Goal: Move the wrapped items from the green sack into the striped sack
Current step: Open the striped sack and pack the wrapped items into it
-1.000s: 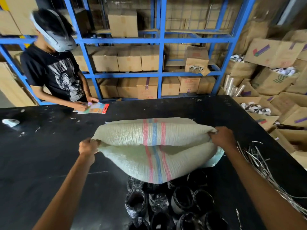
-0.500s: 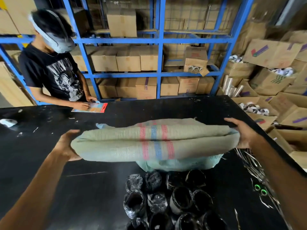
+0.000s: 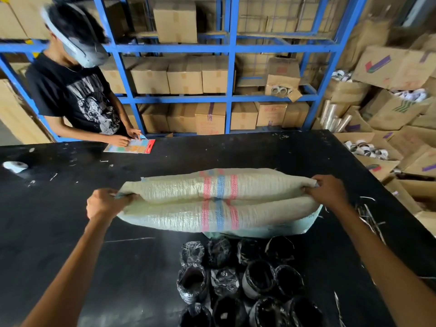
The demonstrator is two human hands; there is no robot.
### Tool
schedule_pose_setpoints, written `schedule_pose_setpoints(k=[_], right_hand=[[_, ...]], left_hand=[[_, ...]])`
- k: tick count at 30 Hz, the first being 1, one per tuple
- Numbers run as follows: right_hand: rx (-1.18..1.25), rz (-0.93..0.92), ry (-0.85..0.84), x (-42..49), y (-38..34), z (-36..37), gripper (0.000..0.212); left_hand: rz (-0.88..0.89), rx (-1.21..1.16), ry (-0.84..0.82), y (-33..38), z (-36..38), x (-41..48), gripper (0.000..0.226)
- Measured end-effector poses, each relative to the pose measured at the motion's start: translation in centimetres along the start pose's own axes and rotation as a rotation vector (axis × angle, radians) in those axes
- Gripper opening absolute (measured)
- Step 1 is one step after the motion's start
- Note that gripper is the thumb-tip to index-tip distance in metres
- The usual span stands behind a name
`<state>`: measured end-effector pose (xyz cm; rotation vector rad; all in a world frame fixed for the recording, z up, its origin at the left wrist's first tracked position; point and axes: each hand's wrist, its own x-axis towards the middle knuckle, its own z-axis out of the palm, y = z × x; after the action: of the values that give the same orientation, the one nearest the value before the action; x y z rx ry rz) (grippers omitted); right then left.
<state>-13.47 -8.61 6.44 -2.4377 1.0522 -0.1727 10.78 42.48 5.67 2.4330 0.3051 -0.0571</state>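
Observation:
A cream woven striped sack [image 3: 179, 201] with red and blue bands is stretched sideways over the black table [image 3: 70, 232]. My left hand [image 3: 105, 204] grips its left end and my right hand [image 3: 329, 191] grips its right end. Its two layers bulge apart along the middle. The pale green sack [image 3: 283, 228] lies under it, showing only along the near right edge. Several black wrapped items [image 3: 236, 274] sit in a cluster on the table just in front of the sacks.
A person in a black T-shirt [image 3: 77, 97] stands at the table's far left, hands on a colourful card [image 3: 131, 146]. Blue racking [image 3: 230, 67] with cardboard boxes stands behind. Open cartons [image 3: 389, 147] pile up at right; loose strips [image 3: 368, 215] lie by the right edge.
My hands had spread wide with open palms, pulling the striped sack flat. Now they have closed on its ends again and come slightly inward, and the sack bulges open.

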Motion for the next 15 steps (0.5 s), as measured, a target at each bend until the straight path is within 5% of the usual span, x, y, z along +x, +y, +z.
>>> schedule_pose_setpoints(k=[3, 7, 11, 15], right_hand=[[-0.01, 0.085, 0.144, -1.2, -2.3, 2.0, 0.016], [0.718, 0.392, 0.046, -2.5, -7.6, 4.2, 0.023], [1.076, 0.459, -0.337, -1.6, -6.9, 1.1, 0.027], [1.173, 0.473, -0.399, 0.2, 0.0, -3.9, 0.028]], left_hand=[[-0.187, -0.323, 0.025, 1.6, 1.9, -2.3, 0.03], [-0.471, -1.126, -0.34, 6.3, 4.3, -5.4, 0.036], [-0.459, -1.071, -0.484, 5.9, 2.6, -3.7, 0.044], [-0.499, -0.982, -0.598, 0.2, -1.9, 2.1, 0.033]])
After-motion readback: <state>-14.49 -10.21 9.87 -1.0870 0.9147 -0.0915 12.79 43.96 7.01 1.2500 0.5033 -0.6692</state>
